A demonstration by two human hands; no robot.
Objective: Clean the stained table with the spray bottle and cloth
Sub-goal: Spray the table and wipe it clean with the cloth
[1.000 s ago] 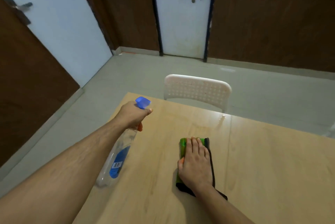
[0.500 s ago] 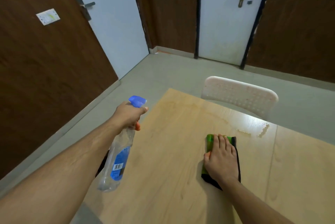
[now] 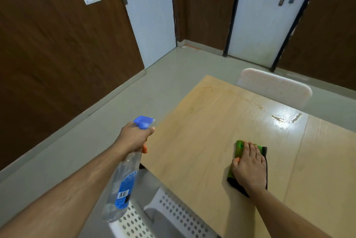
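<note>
1. While our left hand (image 3: 134,137) gripped the spray bottle (image 3: 123,184) off the table (image 3: 192,141) edge, our right hand (image 3: 248,166) lay flat, fingers spread, on the cloth (image 3: 238,146).
2. The cloth sat mostly hidden beneath that palm.

Your clear spray bottle (image 3: 123,185), blue-labelled with a blue nozzle, hangs tilted beside the table's near-left edge. The folded green-and-black cloth (image 3: 239,148) lies flat on the light wooden table (image 3: 192,141). Wet, glossy streaks (image 3: 285,119) mark its far side.
</note>
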